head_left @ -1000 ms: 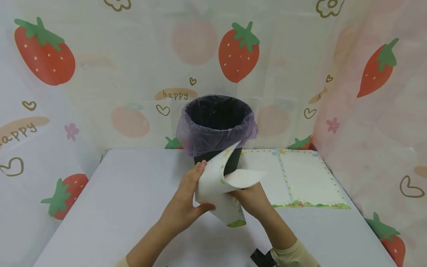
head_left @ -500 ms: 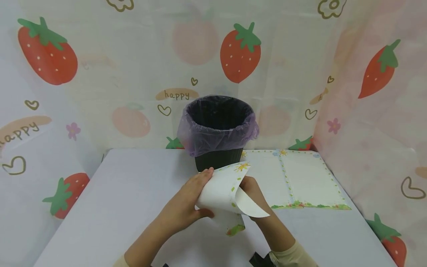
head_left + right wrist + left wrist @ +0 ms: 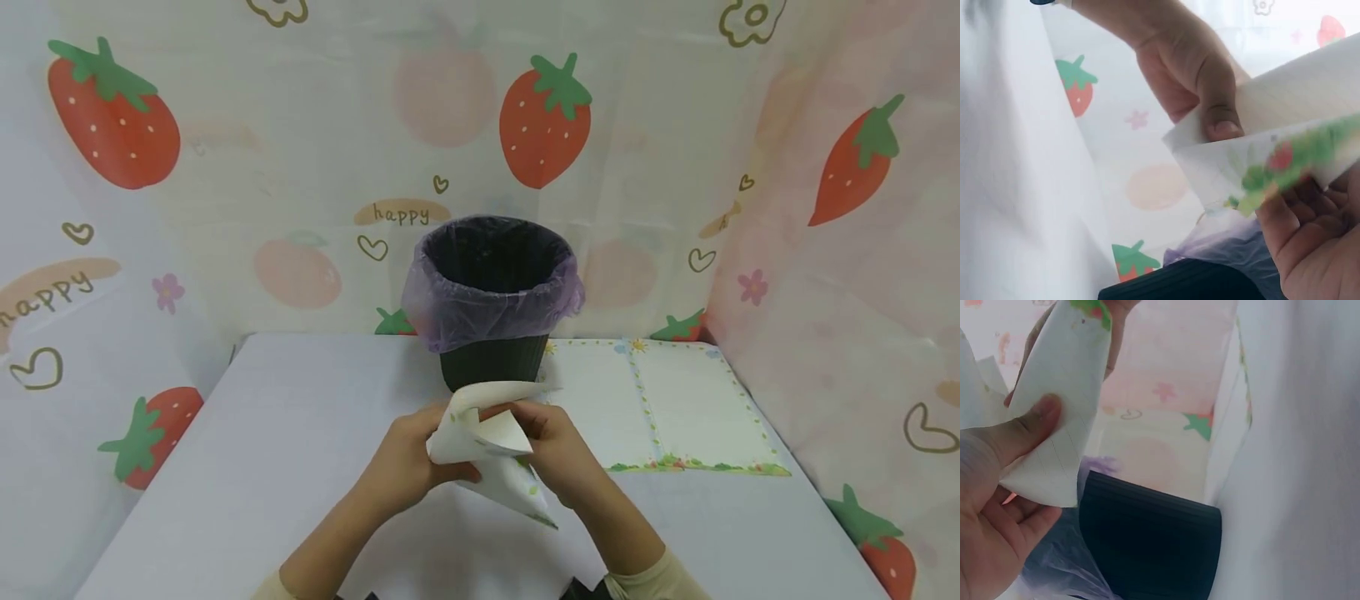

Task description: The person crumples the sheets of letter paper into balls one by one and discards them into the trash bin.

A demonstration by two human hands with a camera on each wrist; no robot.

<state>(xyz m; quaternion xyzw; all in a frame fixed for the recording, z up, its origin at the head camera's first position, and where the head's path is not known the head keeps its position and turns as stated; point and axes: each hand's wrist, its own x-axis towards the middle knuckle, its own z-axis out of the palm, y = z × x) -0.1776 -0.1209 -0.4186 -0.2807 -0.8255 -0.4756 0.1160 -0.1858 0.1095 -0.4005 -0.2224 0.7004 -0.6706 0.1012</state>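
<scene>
Between both hands, above the table, is a curled sheet of white paper (image 3: 491, 479) with a printed green border. My left hand (image 3: 405, 462) pinches its left side, thumb on the near face and fingers behind, as the left wrist view shows on the paper (image 3: 1054, 450). At the paper's right side, my right hand (image 3: 558, 450) grips it, its fingers partly hidden by the curl. In the right wrist view the border of green leaves and a red shape on the paper (image 3: 1279, 162) shows between the two hands.
Behind the hands stands a black trash bin (image 3: 495, 362) lined with a purple plastic bag (image 3: 487, 312). Right of it, more white sheets (image 3: 697, 408) with a floral border lie flat on the white table (image 3: 315, 400). Strawberry-printed cloth walls (image 3: 315, 125) enclose the table.
The paper has been turned and curled more tightly, its loose flap now folded inward between the hands. The right hand has shifted slightly left; the bin and flat sheets stay put.
</scene>
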